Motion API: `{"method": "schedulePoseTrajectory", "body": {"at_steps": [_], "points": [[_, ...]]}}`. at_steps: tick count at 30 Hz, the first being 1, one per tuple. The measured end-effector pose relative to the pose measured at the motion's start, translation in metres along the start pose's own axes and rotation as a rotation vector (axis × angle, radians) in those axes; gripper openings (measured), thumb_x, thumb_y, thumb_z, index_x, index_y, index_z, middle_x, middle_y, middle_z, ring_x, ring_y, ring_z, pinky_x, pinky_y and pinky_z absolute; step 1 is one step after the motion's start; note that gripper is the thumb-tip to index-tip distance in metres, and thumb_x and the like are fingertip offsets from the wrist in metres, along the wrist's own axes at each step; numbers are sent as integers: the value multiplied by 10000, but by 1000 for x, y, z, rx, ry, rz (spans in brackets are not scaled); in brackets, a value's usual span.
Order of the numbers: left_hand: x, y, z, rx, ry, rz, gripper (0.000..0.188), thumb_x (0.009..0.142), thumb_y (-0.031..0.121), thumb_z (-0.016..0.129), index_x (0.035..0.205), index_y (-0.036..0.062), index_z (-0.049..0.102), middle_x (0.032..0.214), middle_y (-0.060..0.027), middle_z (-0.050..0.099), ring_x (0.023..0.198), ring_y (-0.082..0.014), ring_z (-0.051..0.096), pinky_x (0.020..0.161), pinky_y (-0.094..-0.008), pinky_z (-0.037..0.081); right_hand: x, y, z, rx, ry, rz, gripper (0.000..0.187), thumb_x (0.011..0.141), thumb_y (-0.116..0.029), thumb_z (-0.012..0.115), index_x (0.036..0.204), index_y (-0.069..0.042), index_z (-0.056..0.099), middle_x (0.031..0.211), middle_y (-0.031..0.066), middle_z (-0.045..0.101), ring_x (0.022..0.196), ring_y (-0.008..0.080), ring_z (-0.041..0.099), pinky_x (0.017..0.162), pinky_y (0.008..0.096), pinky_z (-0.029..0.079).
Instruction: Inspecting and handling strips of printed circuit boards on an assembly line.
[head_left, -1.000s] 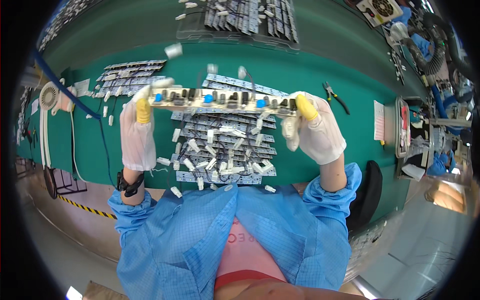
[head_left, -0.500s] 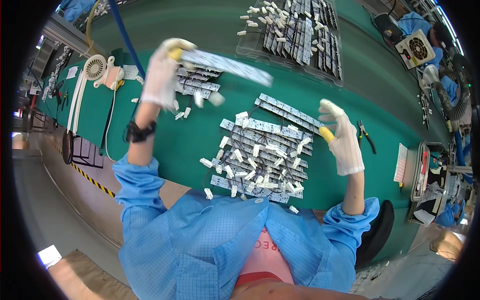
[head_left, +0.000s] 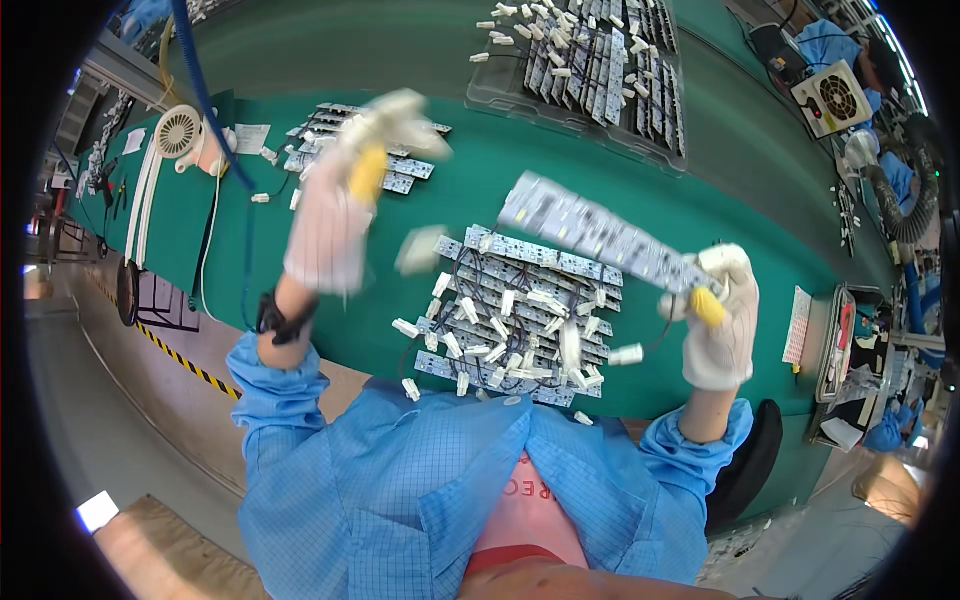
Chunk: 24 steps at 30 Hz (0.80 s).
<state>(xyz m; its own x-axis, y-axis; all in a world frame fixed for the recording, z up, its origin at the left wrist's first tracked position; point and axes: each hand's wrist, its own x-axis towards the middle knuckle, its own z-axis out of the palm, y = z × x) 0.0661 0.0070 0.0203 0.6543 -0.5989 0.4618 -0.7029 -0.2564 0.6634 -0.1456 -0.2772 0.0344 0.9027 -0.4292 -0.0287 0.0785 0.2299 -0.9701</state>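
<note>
My right hand, in a white glove with a yellow thumb cover, grips one end of a light strip board. The board tilts up to the left above the table. A wire with a white connector hangs near my right hand. My left hand, gloved likewise, is blurred over the left pile of boards. Its fingers look stretched out, and I see no board in them. A white blurred piece is beside it. Below the held board lies a stack of strip boards with wires and white connectors.
A clear plastic tray of strip boards stands at the back. A white fan and a blue hose are at left. At right lie a red-printed paper slip and a tray of odds and ends. The table is green.
The board in my left hand has left it. My right hand has taken hold of a strip board, moving right and nearer; two strips by that hand no longer lie atop the stack.
</note>
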Motion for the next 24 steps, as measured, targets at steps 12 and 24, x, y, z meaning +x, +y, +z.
{"method": "schedulePoseTrajectory", "body": {"at_steps": [12, 24], "points": [[-41, 45, 41, -287, -104, -108, 438, 730, 288, 753, 1093, 61, 662, 993, -141, 674, 915, -208, 657, 796, -306, 496, -5, 0, 8, -238, 8, -49, 721, 855, -343, 661, 1384, 14, 324, 1189, 182, 529, 861, 187, 644, 681, 240, 551], [-33, 40, 26, -275, -147, -104, 507, 815, 444, 656, 1057, -1, 640, 982, -127, 682, 954, -204, 633, 1074, -465, 331, -8, -2, -1, -188, -92, -34, 435, 918, -327, 597, 1152, 34, 535, 815, 106, 653, 672, 163, 663, 564, 220, 525]]}}
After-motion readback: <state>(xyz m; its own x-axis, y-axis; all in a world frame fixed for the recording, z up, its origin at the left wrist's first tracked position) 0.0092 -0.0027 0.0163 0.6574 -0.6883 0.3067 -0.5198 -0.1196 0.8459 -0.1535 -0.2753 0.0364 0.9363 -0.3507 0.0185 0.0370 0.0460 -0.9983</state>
